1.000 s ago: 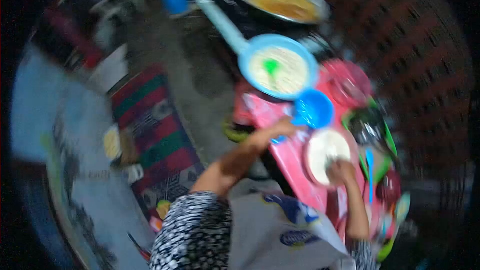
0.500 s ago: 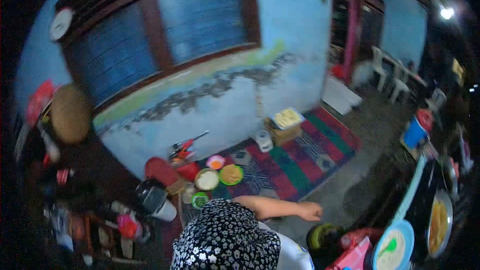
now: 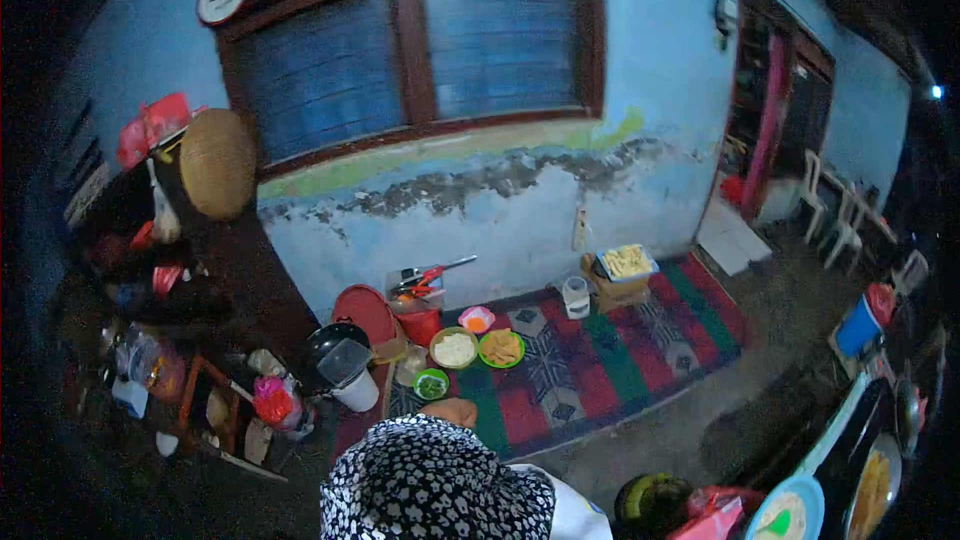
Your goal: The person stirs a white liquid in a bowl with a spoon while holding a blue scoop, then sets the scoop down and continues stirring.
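Just above the black-and-white patterned headscarf [image 3: 430, 470] at the bottom, my left hand [image 3: 450, 412] shows, its fingers curled; whatever may be in them is hidden. It seems to be the left, judging by the arm's direction. Closest to it is a small green bowl of chopped greens [image 3: 431, 384]. Behind that stand a bowl of white food [image 3: 454, 348], a green plate of light-brown pieces [image 3: 501, 348] and a pink bowl with something orange [image 3: 477, 320]. My right hand is out of sight.
A striped mat [image 3: 620, 370] runs along the blue wall, bearing a clear container [image 3: 576, 298] and a tray of pale pieces [image 3: 628, 261]. At lower right are a light-blue pan [image 3: 812, 510] with a green spoon and a wok [image 3: 875, 490] of browned food. Cluttered shelves stand left.
My left arm, stretched out to the right before, is drawn back, with the hand now near the green bowl. The view has turned, shifting the wall and bowls rightward.
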Tool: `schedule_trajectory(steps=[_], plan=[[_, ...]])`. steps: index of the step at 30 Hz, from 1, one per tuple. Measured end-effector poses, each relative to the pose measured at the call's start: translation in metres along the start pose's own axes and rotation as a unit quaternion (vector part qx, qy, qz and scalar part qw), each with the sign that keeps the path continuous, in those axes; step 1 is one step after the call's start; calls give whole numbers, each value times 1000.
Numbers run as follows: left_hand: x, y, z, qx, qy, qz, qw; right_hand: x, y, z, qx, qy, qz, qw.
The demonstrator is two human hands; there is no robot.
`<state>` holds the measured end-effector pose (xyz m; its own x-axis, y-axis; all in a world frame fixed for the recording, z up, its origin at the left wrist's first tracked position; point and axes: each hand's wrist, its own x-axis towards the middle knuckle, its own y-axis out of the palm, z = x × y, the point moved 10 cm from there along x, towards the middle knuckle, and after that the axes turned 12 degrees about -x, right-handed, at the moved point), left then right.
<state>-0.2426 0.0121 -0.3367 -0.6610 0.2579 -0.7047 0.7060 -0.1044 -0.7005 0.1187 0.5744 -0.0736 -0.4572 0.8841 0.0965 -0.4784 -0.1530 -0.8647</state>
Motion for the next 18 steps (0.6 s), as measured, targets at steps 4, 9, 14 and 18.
schedule_trajectory(steps=[4,9,14,18], plan=[[7,4,-84,88,128,25,988,-90,-17,-101,7,124,-18,992],[23,0,-169,38,306,47,950,-254,-9,-181,8,253,2,967],[22,-9,-255,-89,372,92,919,-239,-47,-157,-333,327,174,867],[42,26,-269,-96,327,156,927,-216,-40,-138,-252,336,50,906]])
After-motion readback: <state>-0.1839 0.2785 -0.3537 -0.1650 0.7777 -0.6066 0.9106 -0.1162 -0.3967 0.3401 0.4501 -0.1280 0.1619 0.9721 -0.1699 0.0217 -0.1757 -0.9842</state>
